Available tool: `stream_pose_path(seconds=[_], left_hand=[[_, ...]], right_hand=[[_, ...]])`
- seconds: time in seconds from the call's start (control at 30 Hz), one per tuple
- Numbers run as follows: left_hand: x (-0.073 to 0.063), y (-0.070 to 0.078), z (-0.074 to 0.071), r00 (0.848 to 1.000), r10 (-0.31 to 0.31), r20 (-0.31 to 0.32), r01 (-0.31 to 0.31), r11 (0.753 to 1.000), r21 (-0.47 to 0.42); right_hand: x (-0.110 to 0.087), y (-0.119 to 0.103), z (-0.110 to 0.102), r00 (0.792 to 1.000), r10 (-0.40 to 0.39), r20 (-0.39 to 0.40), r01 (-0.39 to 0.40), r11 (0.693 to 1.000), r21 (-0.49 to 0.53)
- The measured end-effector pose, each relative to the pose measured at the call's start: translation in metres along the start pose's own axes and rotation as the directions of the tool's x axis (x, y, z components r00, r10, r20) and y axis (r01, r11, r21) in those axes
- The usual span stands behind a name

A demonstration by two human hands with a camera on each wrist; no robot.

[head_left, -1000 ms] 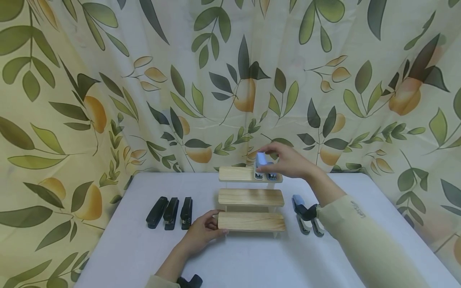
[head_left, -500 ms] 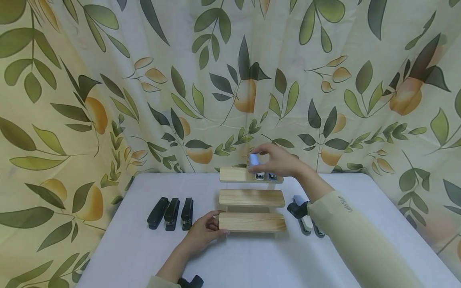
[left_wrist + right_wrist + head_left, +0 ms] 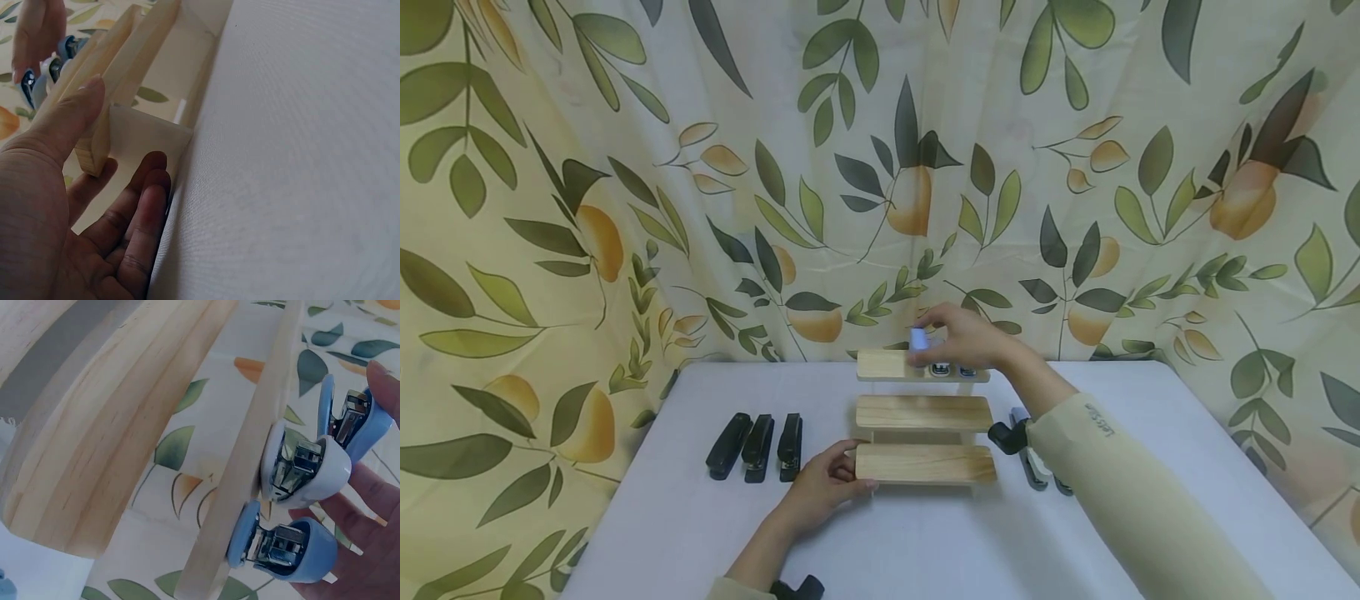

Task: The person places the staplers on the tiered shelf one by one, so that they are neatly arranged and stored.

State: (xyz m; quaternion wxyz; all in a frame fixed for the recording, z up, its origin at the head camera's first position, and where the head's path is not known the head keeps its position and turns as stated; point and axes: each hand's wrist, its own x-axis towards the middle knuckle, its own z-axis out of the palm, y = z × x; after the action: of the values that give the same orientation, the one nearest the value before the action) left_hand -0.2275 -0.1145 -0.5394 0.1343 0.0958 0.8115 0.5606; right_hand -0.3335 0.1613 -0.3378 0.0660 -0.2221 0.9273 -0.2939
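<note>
My right hand [image 3: 966, 337] pinches a light blue stapler [image 3: 362, 425] at the top tier of a three-tier wooden shelf [image 3: 925, 463]. In the right wrist view, a white stapler [image 3: 337, 472] and another blue stapler [image 3: 319, 553] stand beside it on that tier. Whether the held stapler touches the board cannot be made out. My left hand [image 3: 823, 483] grips the left end of the lowest board, thumb [image 3: 78, 115] on top and the index finger underneath. The other left fingers lie curved beside the shelf's clear side support [image 3: 147, 128].
Three black staplers [image 3: 757, 448] lie in a row on the white tablecloth [image 3: 715, 533] left of the shelf. To its right lie more staplers [image 3: 1037, 477], some with grey bases, partly covered by the right sleeve [image 3: 1120, 475]. A leaf-patterned curtain [image 3: 880, 167] hangs behind the table.
My right hand has moved left along the top tier with the blue stapler, past the white one, and slightly down. My left hand has stayed on the lowest board.
</note>
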Motion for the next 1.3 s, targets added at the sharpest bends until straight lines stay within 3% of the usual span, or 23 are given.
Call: stream_pose_path(seconds=[0.73,1.3], left_hand=[[0.000,0.001,-0.001,1.000,-0.001,0.000,0.001,1.000,-0.004],[0.000,0.002,-0.001,1.000,-0.012,-0.009,0.012,1.000,0.013]], right_hand=[[0.010,-0.003,0.011,0.998,0.009,0.065,-0.005,0.998,-0.058],[0.013,0.000,0.012,0.996,-0.001,0.092,0.005,0.999,-0.042]])
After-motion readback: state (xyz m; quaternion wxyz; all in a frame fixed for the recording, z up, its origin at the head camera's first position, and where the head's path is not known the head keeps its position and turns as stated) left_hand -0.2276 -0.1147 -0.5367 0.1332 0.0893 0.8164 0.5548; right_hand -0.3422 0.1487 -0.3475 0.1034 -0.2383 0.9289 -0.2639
